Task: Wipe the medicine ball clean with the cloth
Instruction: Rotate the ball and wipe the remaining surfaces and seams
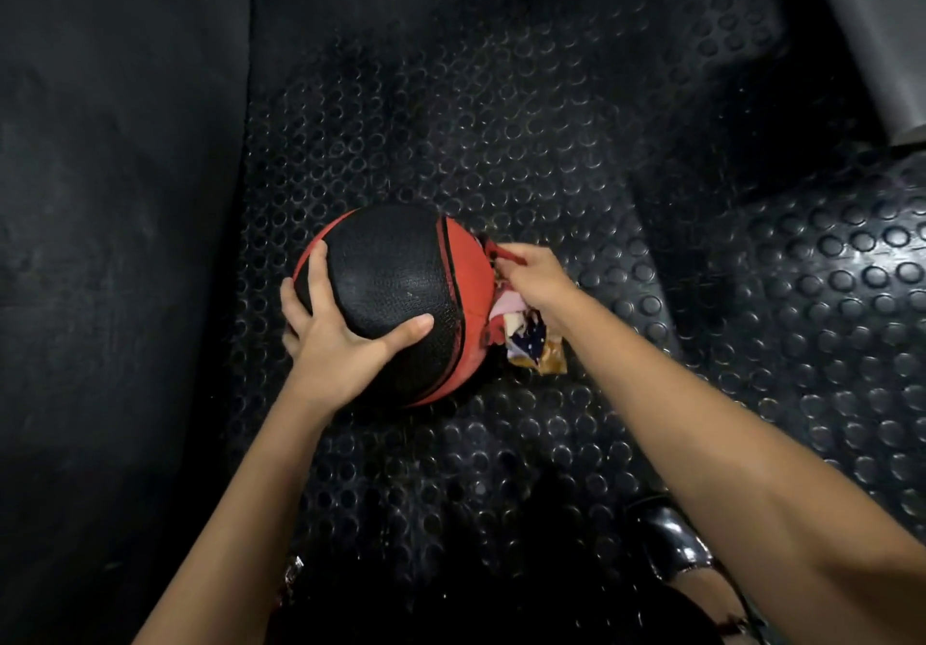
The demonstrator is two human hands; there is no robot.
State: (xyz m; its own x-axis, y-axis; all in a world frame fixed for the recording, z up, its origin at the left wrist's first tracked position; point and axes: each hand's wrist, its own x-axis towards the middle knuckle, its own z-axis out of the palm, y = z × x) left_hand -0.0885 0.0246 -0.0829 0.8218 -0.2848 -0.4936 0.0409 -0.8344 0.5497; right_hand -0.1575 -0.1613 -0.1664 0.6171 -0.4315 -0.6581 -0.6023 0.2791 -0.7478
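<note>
Two bare forearms reach out from the near edge, with a glossy black shoe just under the right one. On the studded rubber floor sits the ball, black and red, a little left of the middle. Her left hand braces its near-left side, fingers spread wide over the black panel and the thumb laid across the top. Her right hand is at the ball's right flank, fingers curled round a bunched patchwork cloth that is pressed to the red panel and trails down to the floor.

I'd say the wiping is under way on the right side. The black top looks untouched by the cloth from where I stand, though I cannot tell how clean it is. Next, I reckon, she needs to roll the ball with the left hand and drag the cloth over a fresh panel, keeping it steady so it won't roll off.
</note>
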